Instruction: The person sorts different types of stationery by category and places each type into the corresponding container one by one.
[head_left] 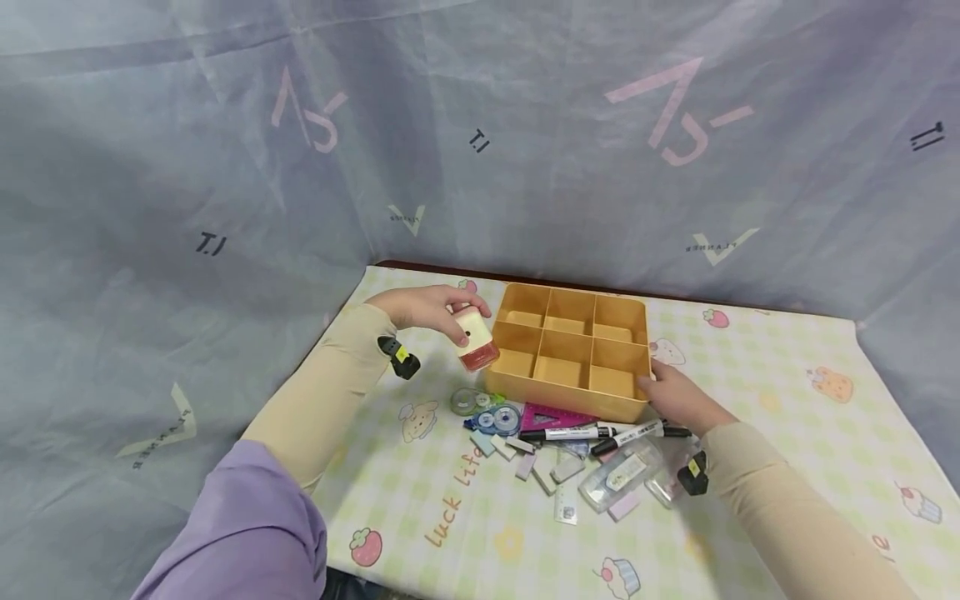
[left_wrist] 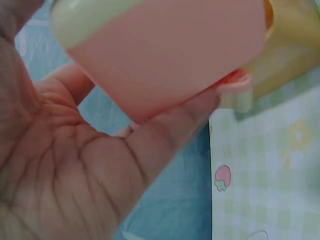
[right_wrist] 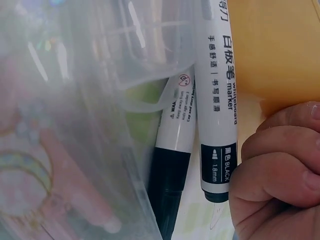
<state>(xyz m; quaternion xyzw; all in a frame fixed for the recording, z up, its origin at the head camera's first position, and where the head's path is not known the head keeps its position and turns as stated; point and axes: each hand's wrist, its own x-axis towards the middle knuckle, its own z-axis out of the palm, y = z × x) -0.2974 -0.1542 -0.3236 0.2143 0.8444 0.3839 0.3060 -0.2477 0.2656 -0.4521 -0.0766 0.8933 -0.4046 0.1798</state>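
My left hand [head_left: 438,310] holds a pencil sharpener [head_left: 476,340], cream with a dark round hole and a red end, just left of the organizer box. Close up in the left wrist view, the sharpener [left_wrist: 165,55] is pink and pale, with the thumb along its lower edge. The yellow organizer box [head_left: 566,393] has several compartments and stands on the table. At its front right corner my right hand [head_left: 678,398] grips the wall. In the right wrist view, the curled fingers [right_wrist: 280,170] lie against the yellow box [right_wrist: 275,55], beside a whiteboard marker [right_wrist: 216,100].
In front of the box lie correction tapes [head_left: 497,419], a magenta set square [head_left: 551,416], black-capped markers [head_left: 567,433], several erasers [head_left: 543,477], a small ruler [head_left: 566,507] and a clear pencil case [head_left: 622,477]. A checked cloth [head_left: 780,467] covers the table; a grey curtain [head_left: 525,167] hangs behind.
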